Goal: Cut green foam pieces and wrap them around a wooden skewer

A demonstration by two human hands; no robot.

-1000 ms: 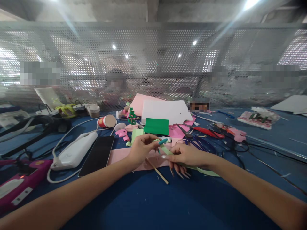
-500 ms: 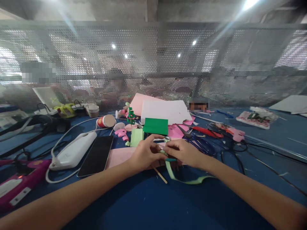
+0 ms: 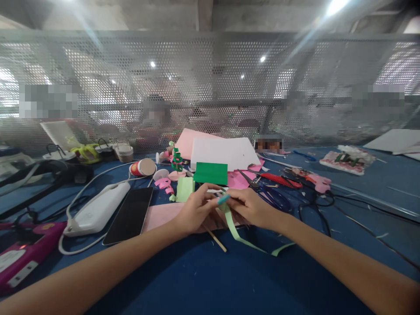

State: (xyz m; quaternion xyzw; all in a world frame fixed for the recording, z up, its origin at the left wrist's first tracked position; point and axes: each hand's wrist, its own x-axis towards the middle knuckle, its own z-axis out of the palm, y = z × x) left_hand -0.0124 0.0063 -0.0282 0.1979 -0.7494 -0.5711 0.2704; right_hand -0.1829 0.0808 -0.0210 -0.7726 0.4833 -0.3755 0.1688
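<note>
My left hand [image 3: 196, 211] and my right hand [image 3: 248, 207] meet above the near middle of the table, fingers pinched together. Between them they grip a long light green paper strip [image 3: 232, 226], whose loose tail hangs down and curls toward my right forearm. At the fingertips shows a small teal piece [image 3: 223, 199]; what it belongs to I cannot make out. A thin wooden stick [image 3: 215, 239] slants out below my left hand, and its upper end is hidden. Behind my hands lie a light green paper pad [image 3: 185, 189] and a dark green paper piece [image 3: 211, 173].
Pink paper [image 3: 159, 215], a black phone [image 3: 129, 215], a white power bank [image 3: 98, 209] and a magenta power strip [image 3: 31, 253] lie left. Blue-handled scissors [image 3: 272, 197], a red cutter [image 3: 280, 180] and a pink glue gun [image 3: 320, 181] lie right. White paper [image 3: 225, 153] stands behind.
The teal piece has risen and shifted left between my fingertips. The green strip's upper part is lifted and its tail hangs straighter. Both hands stay close together.
</note>
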